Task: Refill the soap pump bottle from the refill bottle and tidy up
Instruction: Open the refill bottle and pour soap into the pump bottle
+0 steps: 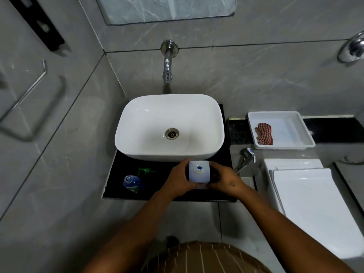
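Note:
A white refill bottle [199, 171] with a blue spot at its mouth stands upright on the black counter [118, 174], just in front of the basin. My left hand [178, 179] grips its left side and my right hand [224, 179] grips its right side. Left of them stands the small clear soap bottle [131, 183] holding blue liquid, with its neck uncovered. Its green pump head [144, 170] lies on the counter just behind it, apart from the bottle.
The white basin [169, 128] sits behind the bottles under a wall tap [167, 69]. A white tray [280, 130] holding a red checked cloth [264, 133] stands on the ledge at right. A white toilet [303, 203] lies at lower right, beside a chrome valve [247, 154].

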Available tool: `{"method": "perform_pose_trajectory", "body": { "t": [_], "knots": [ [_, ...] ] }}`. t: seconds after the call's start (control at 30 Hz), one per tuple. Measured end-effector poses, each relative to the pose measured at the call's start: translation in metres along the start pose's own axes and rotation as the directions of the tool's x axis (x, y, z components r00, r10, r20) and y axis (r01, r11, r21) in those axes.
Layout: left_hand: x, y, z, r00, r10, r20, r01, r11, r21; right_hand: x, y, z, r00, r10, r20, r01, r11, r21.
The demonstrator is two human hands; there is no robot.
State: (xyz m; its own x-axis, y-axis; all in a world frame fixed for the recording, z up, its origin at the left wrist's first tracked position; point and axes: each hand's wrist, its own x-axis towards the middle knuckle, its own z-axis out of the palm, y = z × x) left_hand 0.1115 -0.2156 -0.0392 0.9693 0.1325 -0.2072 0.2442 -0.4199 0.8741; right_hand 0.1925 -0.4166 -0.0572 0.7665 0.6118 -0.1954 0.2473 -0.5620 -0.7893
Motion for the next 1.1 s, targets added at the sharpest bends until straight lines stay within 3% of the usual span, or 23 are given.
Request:
{"method": "perform_pose_trajectory", "body": {
  "t": [0.27,0.43,0.57,0.67,0.77,0.9,1.1],
  "knots": [
    [0.010,-0.026,0.018,1.000,-0.018,-0.009,0.018,0.999,-0.047,0.001,0.002,0.010,0.997,0.076,0.005,-0.076,0.997,0.005],
    [0.000,-0.019,0.006,0.996,0.093,-0.001,-0.093,0.995,-0.034,-0.002,0.000,0.014,0.997,0.069,-0.032,-0.068,0.997,0.032],
    [-0.036,-0.027,-0.040,0.971,0.198,-0.134,-0.176,0.972,0.158,-0.001,0.008,0.018,0.997,0.037,-0.066,-0.033,0.998,0.060],
    [-0.066,-0.052,-0.097,0.900,0.316,-0.301,-0.189,0.904,0.384,0.000,0.014,0.021,0.997,0.030,-0.065,-0.025,0.996,0.082],
    [-0.084,-0.082,-0.145,0.915,0.217,-0.342,-0.061,0.908,0.414,0.001,0.018,0.024,0.997,0.022,-0.068,-0.017,0.997,0.076],
    [-0.084,-0.111,-0.161,0.973,-0.014,-0.231,0.094,0.935,0.343,0.003,0.011,0.027,0.997,0.017,-0.078,-0.009,0.995,0.102],
    [-0.071,-0.120,-0.151,0.953,-0.061,-0.296,0.133,0.965,0.228,0.005,0.000,0.026,0.998,0.030,-0.062,-0.024,0.994,0.105]
  ]
}}
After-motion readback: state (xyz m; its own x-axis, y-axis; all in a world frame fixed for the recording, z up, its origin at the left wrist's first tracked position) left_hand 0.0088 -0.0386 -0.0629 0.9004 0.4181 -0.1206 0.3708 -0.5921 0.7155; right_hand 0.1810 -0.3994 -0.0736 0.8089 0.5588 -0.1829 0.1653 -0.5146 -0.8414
